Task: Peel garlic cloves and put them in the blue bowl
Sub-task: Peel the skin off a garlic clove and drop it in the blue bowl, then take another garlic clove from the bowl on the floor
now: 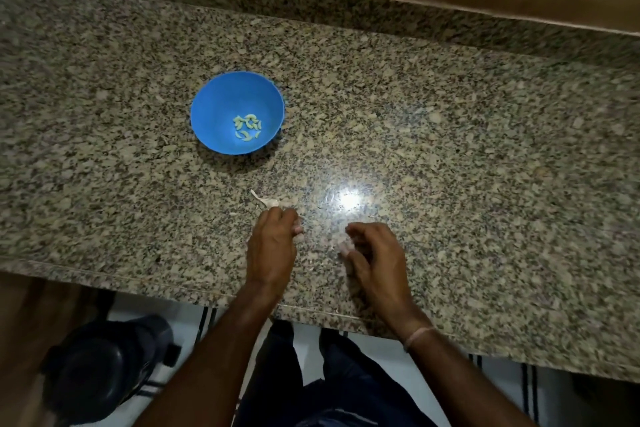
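Garlic piece (269,201), pale with a papery tail, lies on the speckled tabletop (485,149) right at the far knuckles of the left hand (273,250). That hand's fingers (297,227) curl down tightly, probably to steady or pick the piece up, but whether they actually grip it cannot be told. The right hand (375,256), at 3 o'clock of the left and apart from it, has its fingers (346,248) loosely curled around a pale fleck, perhaps skin. Whether they pinch it is unclear. The blue bowl (214,104) sits at 11 o'clock of the hands, within easy reach for dropping, with several peeled cloves (247,128) already at its bottom. Nothing stands between the hands and the bowl. A bright glare (349,199) at 12 o'clock of the right hand may hide thin scraps, and a dark round object (97,374) sits on the floor at 7 o'clock.
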The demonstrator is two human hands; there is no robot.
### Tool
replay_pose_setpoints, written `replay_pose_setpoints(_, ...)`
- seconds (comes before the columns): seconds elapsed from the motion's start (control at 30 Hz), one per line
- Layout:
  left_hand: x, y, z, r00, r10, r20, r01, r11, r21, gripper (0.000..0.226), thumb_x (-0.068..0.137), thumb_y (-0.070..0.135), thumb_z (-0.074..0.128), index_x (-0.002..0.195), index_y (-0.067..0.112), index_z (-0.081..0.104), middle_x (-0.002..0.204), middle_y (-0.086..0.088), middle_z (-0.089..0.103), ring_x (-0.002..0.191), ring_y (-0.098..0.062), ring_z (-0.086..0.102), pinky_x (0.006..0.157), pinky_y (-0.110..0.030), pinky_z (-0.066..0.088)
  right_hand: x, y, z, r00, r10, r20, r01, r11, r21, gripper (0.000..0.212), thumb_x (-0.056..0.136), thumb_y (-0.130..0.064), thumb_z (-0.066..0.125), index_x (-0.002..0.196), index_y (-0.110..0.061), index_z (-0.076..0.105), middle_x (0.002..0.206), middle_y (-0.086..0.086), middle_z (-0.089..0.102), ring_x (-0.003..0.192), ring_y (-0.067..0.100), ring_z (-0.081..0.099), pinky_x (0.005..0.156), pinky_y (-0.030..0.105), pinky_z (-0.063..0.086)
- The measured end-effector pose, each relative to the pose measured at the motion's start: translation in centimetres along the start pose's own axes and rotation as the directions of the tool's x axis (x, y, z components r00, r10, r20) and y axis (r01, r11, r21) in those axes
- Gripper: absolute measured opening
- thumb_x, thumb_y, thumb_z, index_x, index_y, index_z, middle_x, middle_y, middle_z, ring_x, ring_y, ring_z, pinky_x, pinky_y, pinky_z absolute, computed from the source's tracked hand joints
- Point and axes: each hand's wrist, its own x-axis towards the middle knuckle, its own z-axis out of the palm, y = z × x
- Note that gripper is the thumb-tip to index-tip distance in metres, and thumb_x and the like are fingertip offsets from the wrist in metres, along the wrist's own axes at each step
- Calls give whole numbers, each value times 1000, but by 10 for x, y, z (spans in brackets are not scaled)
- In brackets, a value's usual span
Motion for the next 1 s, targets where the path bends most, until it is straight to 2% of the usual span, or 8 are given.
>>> replay_pose_setpoints(0.1,-9,8,-5,993,-117,-22,113,983,-146,28,91,-11,58,85,16,57,87,2,54,80,-12,48,64,-12,33,-13,5,-2,990,-84,113,105,975,-197,42,93,-17,76,132,-20,61,109,-10,49,101,12,50,81,17,39)
replay_pose_setpoints(0.2,-22,14,-7,967,-247,-65,222,937,-269,24,97,-4,55,85,17,57,89,3,57,87,7,50,68,-3,34,3,-10,13,982,-132,133,148,982,-121,33,97,-12,69,127,-21,61,110,-10,54,102,12,55,82,26,49)
replay_pose_setpoints(0.27,-26,14,-4,940,-334,-70,298,904,-308,24,97,-1,56,84,19,58,89,4,60,88,13,50,66,-2,34,29,-26,26,989,-107,107,110,994,-24,30,97,-6,67,123,-20,62,110,-11,56,101,2,56,84,16,51)
replay_pose_setpoints(0.47,-32,13,-7,917,-395,-57,347,860,-374,23,98,4,57,85,23,58,89,6,64,82,0,58,62,-10,36,69,-32,35,976,-195,96,201,978,-63,47,88,6,73,129,-13,60,120,-6,48,103,6,49,85,8,49)
replay_pose_setpoints(0.6,-33,10,-10,900,-432,-60,376,838,-395,22,98,6,59,84,23,59,91,7,67,85,-9,63,64,-10,37,62,-18,33,964,-241,115,258,951,-171,68,85,6,78,147,-6,52,137,7,47,117,6,33,93,-8,26)
replay_pose_setpoints(0.8,-31,11,-10,883,-468,-45,413,817,-402,25,98,7,62,82,25,58,86,11,65,81,-6,62,60,-19,38,91,-29,53,933,-308,185,341,922,-183,51,83,3,80,131,-10,66,126,0,58,114,13,49,90,-2,35)
replay_pose_setpoints(0.9,-28,11,-13,867,-497,-18,448,796,-407,22,98,8,64,82,22,60,85,13,64,80,2,59,59,-11,36,91,-33,57,928,-353,119,371,905,-208,18,88,2,74,99,-12,72,100,-4,60,94,15,54,73,23,48)
replay_pose_setpoints(1.0,-29,10,-15,871,-491,-10,444,796,-412,21,98,6,63,82,20,60,85,12,65,82,1,60,60,-7,36,94,-35,58,907,-395,146,421,843,-334,18,86,1,68,86,-16,61,90,-2,57,85,18,48,64,33,39)
